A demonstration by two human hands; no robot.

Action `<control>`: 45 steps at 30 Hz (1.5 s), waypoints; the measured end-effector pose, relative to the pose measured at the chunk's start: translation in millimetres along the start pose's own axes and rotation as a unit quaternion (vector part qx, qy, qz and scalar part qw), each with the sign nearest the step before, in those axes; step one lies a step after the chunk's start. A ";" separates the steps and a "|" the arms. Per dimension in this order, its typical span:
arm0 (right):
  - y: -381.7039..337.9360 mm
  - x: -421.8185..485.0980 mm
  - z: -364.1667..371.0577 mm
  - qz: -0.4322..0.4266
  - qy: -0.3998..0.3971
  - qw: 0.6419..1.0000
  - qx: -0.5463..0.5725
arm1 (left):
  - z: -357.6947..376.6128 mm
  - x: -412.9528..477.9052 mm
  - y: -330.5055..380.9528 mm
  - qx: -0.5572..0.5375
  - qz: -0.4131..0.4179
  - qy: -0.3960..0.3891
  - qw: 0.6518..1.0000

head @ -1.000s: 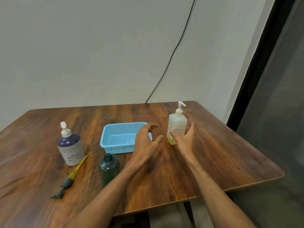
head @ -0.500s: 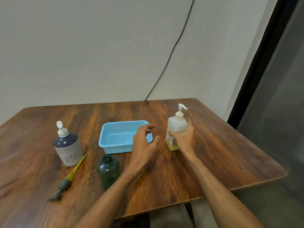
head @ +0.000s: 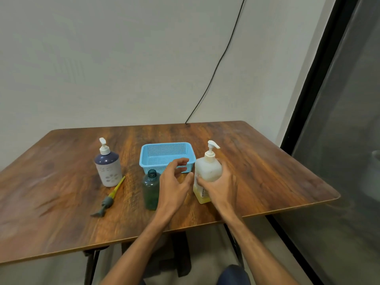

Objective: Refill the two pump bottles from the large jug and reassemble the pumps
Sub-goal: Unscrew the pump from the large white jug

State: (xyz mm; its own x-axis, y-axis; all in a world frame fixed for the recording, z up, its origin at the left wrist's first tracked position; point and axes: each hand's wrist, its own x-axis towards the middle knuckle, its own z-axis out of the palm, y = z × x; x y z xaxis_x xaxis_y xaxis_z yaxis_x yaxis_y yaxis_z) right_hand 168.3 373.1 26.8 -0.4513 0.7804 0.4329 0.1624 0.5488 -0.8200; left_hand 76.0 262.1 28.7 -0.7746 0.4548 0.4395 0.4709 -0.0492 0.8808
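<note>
The pale bottle stands upright on the table just right of the basket, its white pump screwed on and a little yellow liquid at the bottom. The right hand grips it round the middle from the near right side, fingers curled across its front. A strip of dark writing runs up its label below those fingers, too small to read.

The left hand hovers at the basket's near right corner, just left of the pale bottle. Its fingers are loosely spread and half curled and hold nothing; whether the thumb tip touches the bottle cannot be told.

The green bottle stands open-necked just in front of the basket, beside the left wrist. A loose pump with a yellow tube lies flat front-left of the basket. The purple bottle, its lower part white and patterned, pump on, stands left of the basket, with no writing that can be made out.
</note>
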 end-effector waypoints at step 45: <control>-30.2 37.1 -29.5 -0.009 -0.122 0.979 0.161 | 29.5 -4.2 -22.2 -0.031 0.009 -0.103 0.994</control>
State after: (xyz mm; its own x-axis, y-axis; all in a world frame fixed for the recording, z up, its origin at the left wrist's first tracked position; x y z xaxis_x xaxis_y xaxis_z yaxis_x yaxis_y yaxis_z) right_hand 172.6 394.3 78.6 -0.6541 0.6547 0.3789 -0.1149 0.4091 -0.9052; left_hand 81.3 287.5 2.0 -0.6599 0.6256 0.4161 0.4525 -0.1113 0.8848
